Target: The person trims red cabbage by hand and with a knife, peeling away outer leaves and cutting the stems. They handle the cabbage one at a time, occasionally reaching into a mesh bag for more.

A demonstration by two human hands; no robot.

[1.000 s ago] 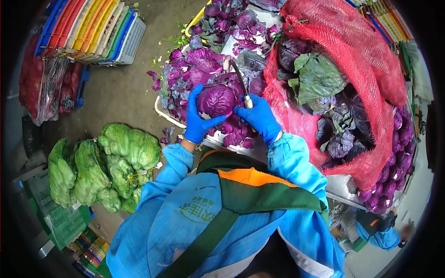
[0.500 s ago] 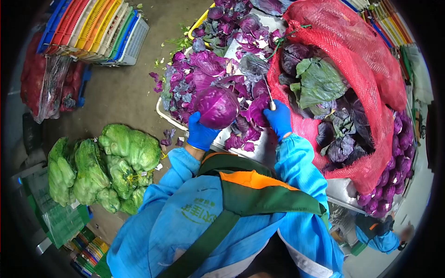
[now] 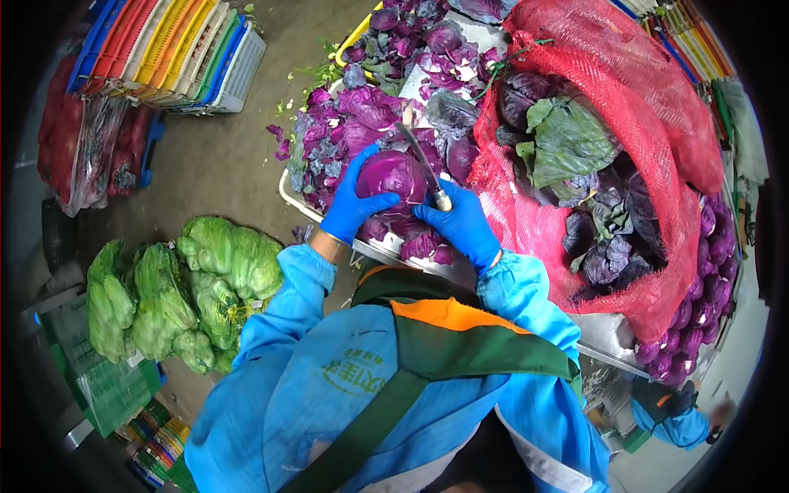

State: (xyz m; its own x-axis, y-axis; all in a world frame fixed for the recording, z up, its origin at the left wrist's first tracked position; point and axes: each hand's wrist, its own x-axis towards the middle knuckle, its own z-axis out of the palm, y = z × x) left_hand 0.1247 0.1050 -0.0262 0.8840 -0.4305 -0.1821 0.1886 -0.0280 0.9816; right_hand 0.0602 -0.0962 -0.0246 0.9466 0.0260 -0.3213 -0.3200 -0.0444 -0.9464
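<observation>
My left hand (image 3: 355, 203), in a blue glove, is closed round the left side of a smooth purple cabbage (image 3: 388, 174), thumb across its near face. My right hand (image 3: 465, 223), gloved the same way, grips a knife (image 3: 421, 158) by its pale handle. The blade points up and away, along the right side of the cabbage. Both hands are above a white crate (image 3: 297, 205) heaped with loose purple cabbage leaves (image 3: 337, 146). To the right of my right hand, a red mesh sack (image 3: 526, 238) gapes open, showing dark cabbages and a large green outer leaf (image 3: 571, 144).
Bagged green vegetables (image 3: 230, 259) lie on the floor at left. Stacked colored crates (image 3: 164, 53) stand at upper left. Trimmed purple cabbages (image 3: 699, 304) are piled beyond the sack. Another person (image 3: 670, 415) in blue is at lower right.
My left hand has shifted from beneath the cabbage to its left side, and the cabbage is turned. My right hand has brought the knife leftward, up against the cabbage.
</observation>
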